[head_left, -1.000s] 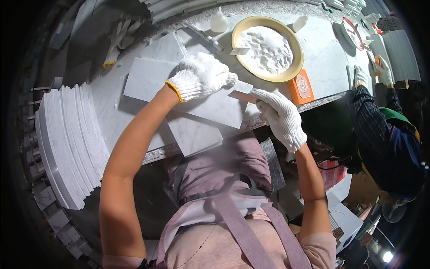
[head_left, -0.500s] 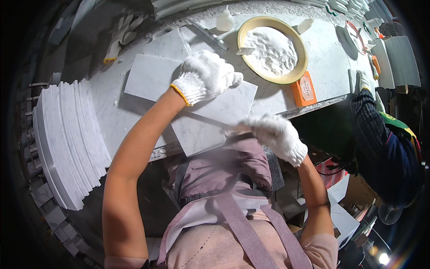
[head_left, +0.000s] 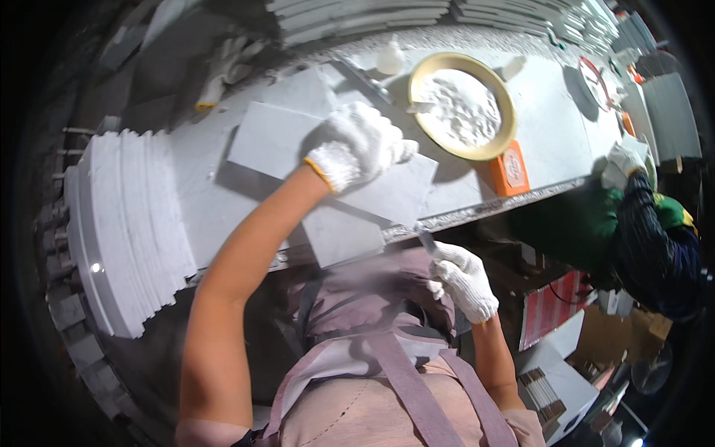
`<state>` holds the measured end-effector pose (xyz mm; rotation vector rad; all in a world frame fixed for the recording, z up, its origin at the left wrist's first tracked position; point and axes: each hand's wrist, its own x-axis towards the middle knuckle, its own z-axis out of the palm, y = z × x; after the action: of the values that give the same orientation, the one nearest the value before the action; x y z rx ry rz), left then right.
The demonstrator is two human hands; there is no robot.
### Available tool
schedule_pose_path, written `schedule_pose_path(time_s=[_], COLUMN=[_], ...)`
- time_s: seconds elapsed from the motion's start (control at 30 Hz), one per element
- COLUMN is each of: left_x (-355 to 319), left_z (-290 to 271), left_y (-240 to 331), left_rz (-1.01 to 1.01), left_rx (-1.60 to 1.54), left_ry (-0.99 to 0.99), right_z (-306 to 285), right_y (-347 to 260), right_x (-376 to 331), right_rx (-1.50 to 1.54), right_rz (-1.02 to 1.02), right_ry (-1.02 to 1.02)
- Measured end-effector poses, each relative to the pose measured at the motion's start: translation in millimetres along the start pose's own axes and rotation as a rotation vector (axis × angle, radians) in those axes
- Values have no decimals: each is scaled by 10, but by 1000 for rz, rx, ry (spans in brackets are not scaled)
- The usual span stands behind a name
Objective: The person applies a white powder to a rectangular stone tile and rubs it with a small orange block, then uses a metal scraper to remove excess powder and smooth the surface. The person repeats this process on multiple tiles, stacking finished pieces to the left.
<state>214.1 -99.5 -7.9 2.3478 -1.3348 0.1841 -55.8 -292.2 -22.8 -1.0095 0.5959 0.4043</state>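
Observation:
My left hand [head_left: 357, 145], in a white knit glove, presses down on a pale grey tile [head_left: 391, 201] that lies on the workbench [head_left: 201, 201] and sticks out over its front edge; the fingers curl at the tile's far edge. My right hand [head_left: 463, 277], also gloved, is below the bench's front edge, just under the tile's near corner. It is closed around a small metal blade [head_left: 426, 240] that points up toward the tile. A faint haze of dust hangs under the tile.
A second grey tile [head_left: 264, 145] lies left of my left hand. A yellow-rimmed bowl of white powder [head_left: 462, 104] and an orange box [head_left: 512, 167] stand to the right. Stacked white tiles [head_left: 126, 223] fill the left. A co-worker's gloved hand [head_left: 622, 160] works at the far right.
My right hand has dropped from the tile's right edge to below the bench edge, with the blade in it. My left hand has stayed on the tile.

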Motion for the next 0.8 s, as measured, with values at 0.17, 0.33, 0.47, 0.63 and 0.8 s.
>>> schedule_pose_path(time_s=[0.17, 0.33, 0.47, 0.63, 0.8], left_x=[-23, -10, -56, -106, -259], left_z=[-17, -72, -175, -203, -196], left_y=[47, 110, 188, 235, 237], left_rz=[144, 59, 72, 172, 198], left_rx=[346, 100, 200, 251, 190], left_ry=[90, 19, 197, 331, 286], right_z=[-93, -163, -137, -200, -253], right_y=[132, 215, 293, 246, 170], right_x=[90, 143, 136, 68, -39], right_rx=[185, 287, 198, 147, 210], right_rz=[-139, -137, -153, -20, 33], right_ry=[62, 75, -4, -119, -253])
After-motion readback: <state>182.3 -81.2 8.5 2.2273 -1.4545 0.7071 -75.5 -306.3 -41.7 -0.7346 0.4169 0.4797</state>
